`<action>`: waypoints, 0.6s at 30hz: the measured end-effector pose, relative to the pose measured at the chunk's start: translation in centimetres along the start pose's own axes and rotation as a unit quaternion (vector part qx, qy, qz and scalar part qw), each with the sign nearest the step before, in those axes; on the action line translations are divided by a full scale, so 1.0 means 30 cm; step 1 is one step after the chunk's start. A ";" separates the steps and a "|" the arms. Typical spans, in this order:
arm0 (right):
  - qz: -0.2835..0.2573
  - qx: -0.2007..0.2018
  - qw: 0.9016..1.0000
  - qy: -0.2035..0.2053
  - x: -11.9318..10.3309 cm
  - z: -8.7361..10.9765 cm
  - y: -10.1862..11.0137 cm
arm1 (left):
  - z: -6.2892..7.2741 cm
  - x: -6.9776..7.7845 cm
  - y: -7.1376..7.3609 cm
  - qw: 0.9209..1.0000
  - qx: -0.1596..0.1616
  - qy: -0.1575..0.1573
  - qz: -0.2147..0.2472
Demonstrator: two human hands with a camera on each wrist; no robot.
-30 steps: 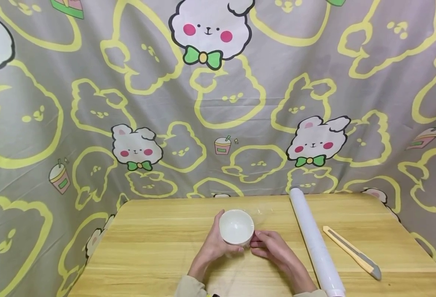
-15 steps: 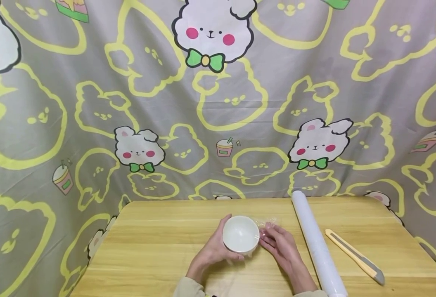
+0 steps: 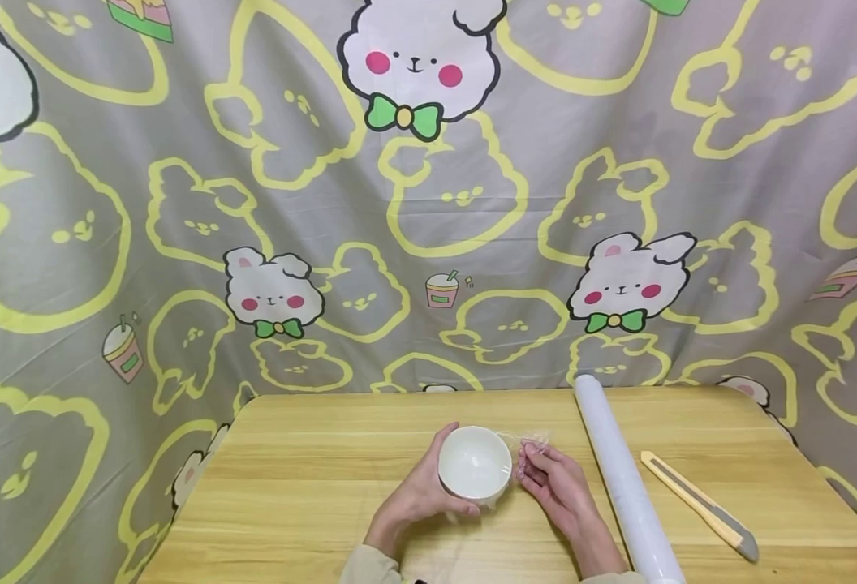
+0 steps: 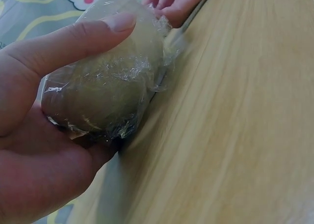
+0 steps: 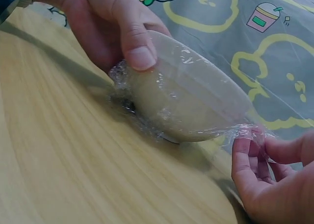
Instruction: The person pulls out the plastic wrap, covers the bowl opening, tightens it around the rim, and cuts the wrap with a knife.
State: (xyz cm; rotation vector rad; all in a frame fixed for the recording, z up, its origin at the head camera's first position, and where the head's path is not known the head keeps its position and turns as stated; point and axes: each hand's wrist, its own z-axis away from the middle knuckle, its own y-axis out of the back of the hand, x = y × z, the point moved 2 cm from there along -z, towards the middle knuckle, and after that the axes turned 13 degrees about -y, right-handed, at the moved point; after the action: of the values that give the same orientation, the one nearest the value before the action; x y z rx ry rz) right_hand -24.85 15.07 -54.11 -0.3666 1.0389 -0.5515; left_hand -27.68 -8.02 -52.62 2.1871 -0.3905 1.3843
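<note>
A white bowl (image 3: pixel 475 462), tilted with its mouth toward the head camera, is held above the table by my left hand (image 3: pixel 421 488). The thumb lies along the near side and the other fingers reach round the far side. Clear plastic wrap (image 5: pixel 171 103) clings in wrinkles to the bowl's outside and bunches near its base in both wrist views. To the right of the bowl, my right hand (image 3: pixel 562 489) pinches a gathered end of the wrap between thumb and fingers. That end stretches out from the bowl's rim in the right wrist view.
A long roll of plastic wrap (image 3: pixel 626 478) lies lengthwise on the wooden table (image 3: pixel 290 487), right of my right arm. Beyond it is a yellow and grey utility knife (image 3: pixel 699 504). A printed curtain (image 3: pixel 370 211) hangs along the table's back and sides.
My right hand has moved rightward from the bowl's side, drawing out an end of the wrap. The bowl and left hand have shifted slightly right and down in the head view, which itself moved a little.
</note>
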 end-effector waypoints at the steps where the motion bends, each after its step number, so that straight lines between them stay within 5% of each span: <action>1: -0.006 -0.005 1.000 0.000 -0.003 0.002 -0.001 | 0.000 -0.001 0.001 1.000 -0.002 -0.001 -0.001; 9: -0.023 -0.057 0.998 0.000 -0.021 0.015 0.006 | -0.001 -0.004 0.007 1.000 -0.009 -0.008 0.010; 18: -0.033 -0.041 0.999 -0.012 -0.028 0.011 0.009 | -0.003 -0.008 0.008 1.000 -0.009 -0.013 0.011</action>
State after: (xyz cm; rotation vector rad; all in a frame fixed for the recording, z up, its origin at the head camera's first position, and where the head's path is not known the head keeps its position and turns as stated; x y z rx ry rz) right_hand -24.81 15.80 -53.50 -0.4804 1.0305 -0.5625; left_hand -27.97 -8.18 -52.73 2.1935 -0.4363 1.3604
